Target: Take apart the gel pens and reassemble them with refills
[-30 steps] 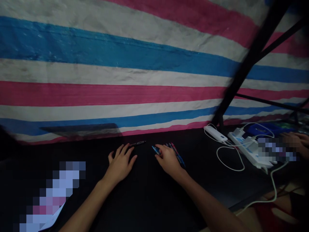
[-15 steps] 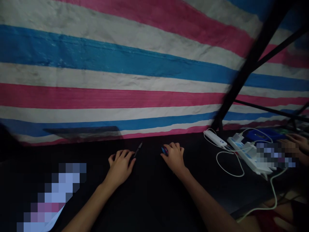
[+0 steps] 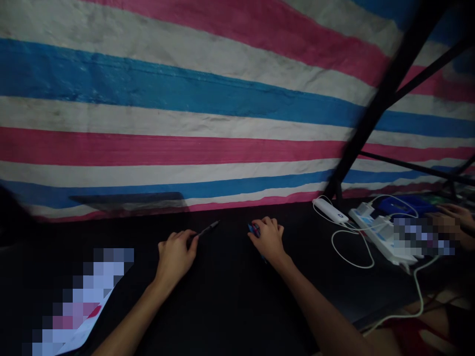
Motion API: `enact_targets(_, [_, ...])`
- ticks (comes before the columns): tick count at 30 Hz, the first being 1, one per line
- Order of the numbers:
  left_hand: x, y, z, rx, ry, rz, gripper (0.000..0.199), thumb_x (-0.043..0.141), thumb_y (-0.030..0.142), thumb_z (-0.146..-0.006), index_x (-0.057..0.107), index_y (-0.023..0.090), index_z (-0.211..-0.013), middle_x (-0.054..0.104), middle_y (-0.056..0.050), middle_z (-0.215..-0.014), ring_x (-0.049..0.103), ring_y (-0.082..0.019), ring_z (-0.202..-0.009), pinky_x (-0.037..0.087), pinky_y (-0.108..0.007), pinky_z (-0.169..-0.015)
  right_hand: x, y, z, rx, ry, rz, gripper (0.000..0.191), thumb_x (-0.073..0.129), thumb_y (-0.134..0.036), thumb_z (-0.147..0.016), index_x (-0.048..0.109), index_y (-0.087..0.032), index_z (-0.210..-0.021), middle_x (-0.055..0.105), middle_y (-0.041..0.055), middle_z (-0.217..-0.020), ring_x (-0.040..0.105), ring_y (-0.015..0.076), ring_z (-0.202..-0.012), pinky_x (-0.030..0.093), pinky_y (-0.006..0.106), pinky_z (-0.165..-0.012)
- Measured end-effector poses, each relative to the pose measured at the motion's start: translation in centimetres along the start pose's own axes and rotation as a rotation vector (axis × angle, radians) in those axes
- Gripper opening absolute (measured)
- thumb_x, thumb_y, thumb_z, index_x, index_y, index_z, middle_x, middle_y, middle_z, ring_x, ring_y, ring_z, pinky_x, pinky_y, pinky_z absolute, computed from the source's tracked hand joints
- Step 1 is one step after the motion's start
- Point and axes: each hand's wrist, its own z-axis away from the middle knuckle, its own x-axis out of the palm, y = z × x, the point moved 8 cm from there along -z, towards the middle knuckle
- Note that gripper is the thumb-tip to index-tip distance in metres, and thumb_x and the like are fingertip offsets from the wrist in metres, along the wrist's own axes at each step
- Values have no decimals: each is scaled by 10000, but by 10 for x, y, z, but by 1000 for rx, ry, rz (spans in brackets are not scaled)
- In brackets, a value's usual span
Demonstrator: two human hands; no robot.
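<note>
Striped tarp point(image 3: 185, 148) in pink, white & blue fills the b/g; light's dim, black bench point(image 3: 222, 301) runs below it, w/ a dark metal post point(image 3: 356, 136) slanting up on the R.

Key relation: dark pen point(image 3: 210, 229) is at the L hand's point(image 3: 175, 257) fingertips, sticking out on the inner side. Long axis = diagonal, from L thumb/index out to far R, so the free tip points away from the person & into the gap btwn the hands. L hand is def. the nearer one; R hand point(image 3: 268, 242) is across the gap, well apart from that tip.

L hand: narrow, pen's near end pinched btwn thumb & fingers; exact grip partly hidden. R hand: fingers curled down round blue-red pens point(image 3: 253, 229), one end poking out by the thumb, a bit more blue under the wrist edge. Count n/a, mostly covered.

Off to the R, apart from both hands: white device point(image 3: 331, 211) w/ cable, power strip point(image 3: 382, 242) w/ plugs, blue tray point(image 3: 403, 205), & a co-worker's hand point(image 3: 454, 222) at the edge. Lower L: pale flat item point(image 3: 79, 338), mostly pixelated, can't ID.
</note>
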Motion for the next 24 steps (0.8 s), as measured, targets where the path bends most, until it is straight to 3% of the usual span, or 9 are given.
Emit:
enact_targets(6, [0,-9,1,-168,-19,502,331,492,449,-808,647,189,-943,681,-43,-842,618,-204,-760,445,-297,-682,-9,-24,6,-91,6,-245,159,621,-292,-785,653,-231,-929,597,54,-915,475,235,-926,308,368,-807])
enact_targets(10, [7,7,8,-188,-77,777,316,542,434,-793,632,179,-957,676,-38,-839,621,-193,-813,457,-295,-734,-13,-57,18,-288,-49,-449,117,592,-299,-824,662,-206,-831,617,27,-811,504,192,-855,344,339,-817])
enact_targets(14, [13,40,20,-61,-198,842,253,545,380,-805,609,180,-948,671,-45,-877,620,-193,-854,456,-311,-789,-20,-81,31,-450,-76,-593,139,559,-273,-852,657,-198,-917,635,36,-859,520,180,-879,378,322,-827])
enact_targets(18, [15,61,30,56,-267,774,158,547,344,-808,581,196,-855,651,-22,-828,611,-181,-822,465,-300,-769,-24,-86,35,-465,-71,-635,152,536,-268,-864,656,-194,-922,629,43,-843,520,179,-866,409,313,-792])
enact_targets(24, [19,62,32,95,-273,687,185,563,354,-793,622,190,-854,662,-62,-875,616,-210,-833,484,-337,-771,-24,-88,38,-455,-127,-683,126,532,-184,-843,622,-197,-931,621,40,-895,551,161,-878,420,287,-795])
